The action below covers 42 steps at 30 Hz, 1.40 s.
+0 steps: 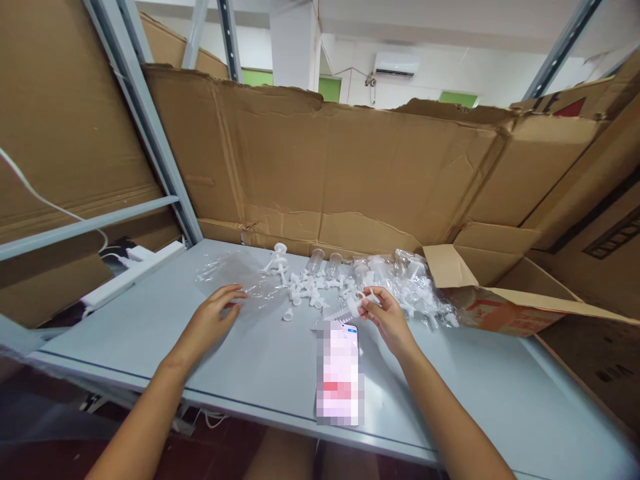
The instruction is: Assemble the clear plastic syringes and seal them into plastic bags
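Observation:
My right hand (384, 317) pinches the white cap end of a clear ribbed plastic tube (345, 311), which points left just beyond the phone. My left hand (218, 310) rests low over the table with its fingers loosely stretched and apart, holding nothing. Beside its fingertips lies a clear plastic bag (263, 285). Between and beyond the hands is a scattered pile of small white plastic pieces (307, 290). Two clear ribbed cups (316, 260) stand behind that pile. A taller white stacked piece (279, 257) is at their left.
A lit phone (341, 373) lies at the front of the grey table (270, 373). Clear bags of white parts (400, 280) sit right of the pile, against an open cardboard box (510, 310). A white power strip (133, 277) runs along the left edge. Cardboard (350, 167) walls the back.

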### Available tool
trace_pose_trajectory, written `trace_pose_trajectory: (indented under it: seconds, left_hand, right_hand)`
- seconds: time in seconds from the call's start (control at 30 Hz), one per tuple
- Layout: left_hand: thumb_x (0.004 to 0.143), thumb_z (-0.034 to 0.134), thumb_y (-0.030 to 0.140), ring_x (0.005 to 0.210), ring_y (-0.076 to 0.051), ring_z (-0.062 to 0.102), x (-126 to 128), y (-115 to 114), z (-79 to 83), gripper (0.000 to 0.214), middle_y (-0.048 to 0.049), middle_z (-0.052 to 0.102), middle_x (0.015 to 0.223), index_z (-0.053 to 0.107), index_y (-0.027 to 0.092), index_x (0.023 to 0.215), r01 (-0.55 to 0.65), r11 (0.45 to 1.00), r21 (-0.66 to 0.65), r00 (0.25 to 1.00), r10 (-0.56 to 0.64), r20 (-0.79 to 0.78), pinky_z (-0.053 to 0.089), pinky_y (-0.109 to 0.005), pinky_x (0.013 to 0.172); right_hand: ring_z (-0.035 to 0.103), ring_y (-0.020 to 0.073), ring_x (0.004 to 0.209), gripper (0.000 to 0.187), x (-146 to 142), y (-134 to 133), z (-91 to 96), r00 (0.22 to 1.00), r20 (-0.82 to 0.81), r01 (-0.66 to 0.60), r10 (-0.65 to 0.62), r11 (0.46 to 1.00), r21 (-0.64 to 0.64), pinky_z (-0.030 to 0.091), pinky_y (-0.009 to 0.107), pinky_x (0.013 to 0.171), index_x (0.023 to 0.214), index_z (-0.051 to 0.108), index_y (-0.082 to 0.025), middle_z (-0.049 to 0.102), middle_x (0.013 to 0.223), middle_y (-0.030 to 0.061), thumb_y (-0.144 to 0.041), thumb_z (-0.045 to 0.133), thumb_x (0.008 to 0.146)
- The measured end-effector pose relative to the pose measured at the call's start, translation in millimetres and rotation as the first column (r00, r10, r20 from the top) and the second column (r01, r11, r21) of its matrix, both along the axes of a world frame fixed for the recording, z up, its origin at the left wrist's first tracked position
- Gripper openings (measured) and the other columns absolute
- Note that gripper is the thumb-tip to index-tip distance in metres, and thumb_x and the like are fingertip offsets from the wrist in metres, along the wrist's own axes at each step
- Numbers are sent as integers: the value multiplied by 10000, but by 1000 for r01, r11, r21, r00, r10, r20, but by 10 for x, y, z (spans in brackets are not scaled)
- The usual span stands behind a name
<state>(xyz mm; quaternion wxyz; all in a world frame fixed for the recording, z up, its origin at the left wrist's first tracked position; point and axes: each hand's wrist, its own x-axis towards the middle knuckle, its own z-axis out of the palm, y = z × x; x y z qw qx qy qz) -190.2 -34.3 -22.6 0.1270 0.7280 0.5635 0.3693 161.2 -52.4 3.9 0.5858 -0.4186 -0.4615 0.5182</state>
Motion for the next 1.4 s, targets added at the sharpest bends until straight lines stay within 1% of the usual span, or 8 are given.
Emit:
trace_pose_trajectory:
  seconds: [0.13, 0.37, 0.6, 0.8, 0.93, 1.1, 1.2, 1.4]
  left_hand:
    - [776, 415, 375, 823, -172, 579, 42, 61, 17, 233, -68, 547, 1101, 550, 192, 825, -4, 998, -60, 999, 6, 40, 492, -269, 693]
    - [794, 355, 381, 683, -117, 618, 86, 117, -112, 221, -72, 408, 1303, 423, 218, 925, 48, 969, -242, 967, 16, 255, 510, -256, 588]
    - [759, 396, 285, 903, -169, 562, 96, 155, -126, 222, -91, 449, 1184, 450, 190, 952, 103, 995, -15, 994, -102, 31, 462, -323, 809]
    - [741, 482, 366, 574, -108, 521, 194, 64, -87, 190, -47, 453, 954, 427, 187, 772, -262, 946, 190, 959, 277, -58, 454, -280, 603]
    - [790, 410, 387, 607, -150, 506, 214, 31, -68, 246, -11, 502, 699, 450, 195, 642, -295, 939, 178, 927, 326, -186, 411, -270, 608]
    - [822, 343, 382, 865, -177, 584, 168, 99, -156, 336, -48, 618, 993, 543, 206, 1028, -154, 988, -20, 977, 149, -151, 437, -269, 767]
    - [808, 368, 351, 941, -180, 592, 167, 113, -180, 521, -54, 523, 1221, 311, 231, 1312, -114, 989, -98, 971, 90, -222, 446, -283, 811]
    - [782, 385, 261, 1133, -226, 485, 218, 104, -78, 650, -11, 320, 1396, 122, 289, 1376, -44, 996, -78, 899, 6, -439, 416, -329, 884]
  right_hand:
    - [546, 96, 580, 253, -3, -11, 17, 1000, -9, 7, -7, 1000, -27, 423, 254, 554, 827, 533, -204, 556, 823, -10, -290, 681, 641]
    - [552, 97, 578, 240, 11, 1, -7, 1000, -25, -14, 14, 999, -29, 422, 250, 552, 833, 539, -202, 578, 803, -10, -298, 672, 657]
    - [553, 95, 580, 226, 12, -1, -6, 1000, -14, -27, 26, 999, -26, 423, 246, 555, 831, 541, -197, 583, 786, -13, -302, 661, 672]
    - [550, 97, 584, 230, 7, -6, 6, 1000, -3, -30, 29, 999, -32, 422, 247, 552, 834, 539, -192, 584, 797, -2, -307, 659, 675]
    - [549, 99, 581, 230, -5, -15, 21, 999, -3, -32, 32, 998, -48, 423, 253, 553, 833, 539, -191, 588, 791, 2, -314, 656, 678]
    - [557, 108, 593, 229, -5, -15, 9, 999, -8, -42, 41, 998, -40, 428, 266, 562, 832, 550, -195, 589, 802, 7, -345, 643, 685]
    - [557, 110, 593, 238, -2, -8, -3, 999, -13, -41, 40, 998, -44, 431, 271, 559, 835, 552, -196, 591, 812, 11, -352, 644, 681]
    - [559, 105, 588, 242, -2, -7, 8, 999, -17, -44, 43, 998, -52, 432, 266, 559, 842, 544, -197, 597, 831, 13, -352, 643, 683]
